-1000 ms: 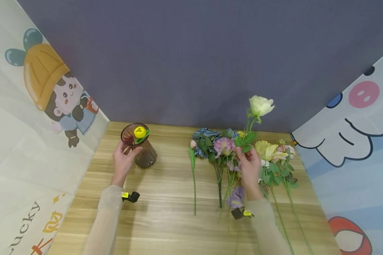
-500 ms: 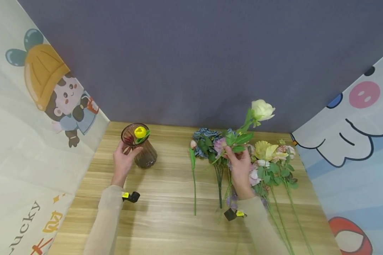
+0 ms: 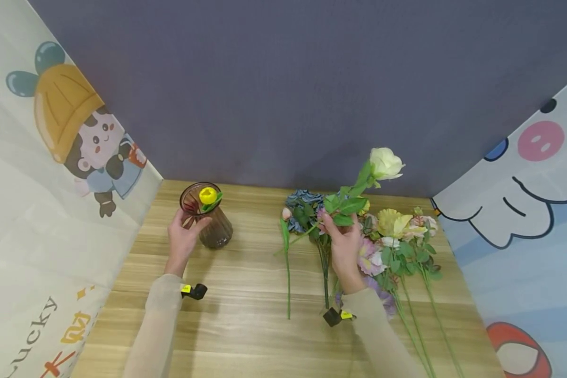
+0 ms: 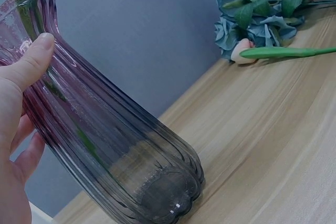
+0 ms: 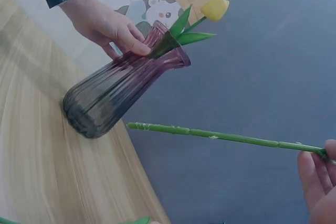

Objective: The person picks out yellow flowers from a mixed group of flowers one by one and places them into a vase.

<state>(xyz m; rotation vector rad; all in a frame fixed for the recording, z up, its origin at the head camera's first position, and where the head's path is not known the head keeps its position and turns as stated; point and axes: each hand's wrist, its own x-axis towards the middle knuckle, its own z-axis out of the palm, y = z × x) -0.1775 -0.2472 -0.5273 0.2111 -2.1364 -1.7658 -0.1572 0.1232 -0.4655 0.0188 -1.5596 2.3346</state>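
1. White rose [image 3: 385,163] lifted clear of the desk [image 3: 245,315], bloom up and to the right, bare stem end [image 5: 157,128] aimed left toward the vase but well short of it.
2. Pinched at mid-stem by the right hand [image 3: 344,251], fingers curled round it.
3. Vase [image 3: 208,218] steadied near its rim by the left hand [image 3: 181,242], thumb against the glass; one yellow flower [image 3: 208,196] already inside (so judged barely begun).
4. Remaining flowers [image 3: 387,236] left lying on the desk, right of the vase.
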